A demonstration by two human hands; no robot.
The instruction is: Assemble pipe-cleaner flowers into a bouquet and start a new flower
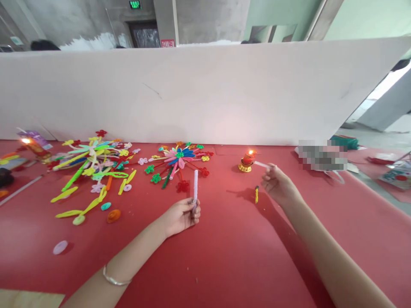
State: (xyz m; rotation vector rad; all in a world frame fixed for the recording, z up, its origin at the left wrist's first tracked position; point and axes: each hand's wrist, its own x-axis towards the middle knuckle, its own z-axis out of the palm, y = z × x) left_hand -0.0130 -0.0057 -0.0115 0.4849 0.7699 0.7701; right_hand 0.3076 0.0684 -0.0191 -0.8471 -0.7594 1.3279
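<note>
My left hand point(184, 217) is closed around the lower end of a lilac pipe-cleaner piece point(195, 184), which stands upright above the fist. Further right, my right hand point(276, 182) pinches a thin pale stick point(261, 164), maybe a glue stick. The stick's far end points left at a lit red candle point(248, 159) in a gold holder, close to the flame; whether it touches cannot be made out. Below the candle, a short yellow twisted piece point(256, 194) with a dark tip lies on the red tabletop point(224, 256).
Pipe-cleaner flowers point(180, 157) lie behind my left hand, and a larger colourful pile point(93, 154) spreads to the left. Loose coiled discs point(113, 215) lie nearer. A second lit candle point(34, 147) stands far left. A white partition point(192, 94) closes the back edge.
</note>
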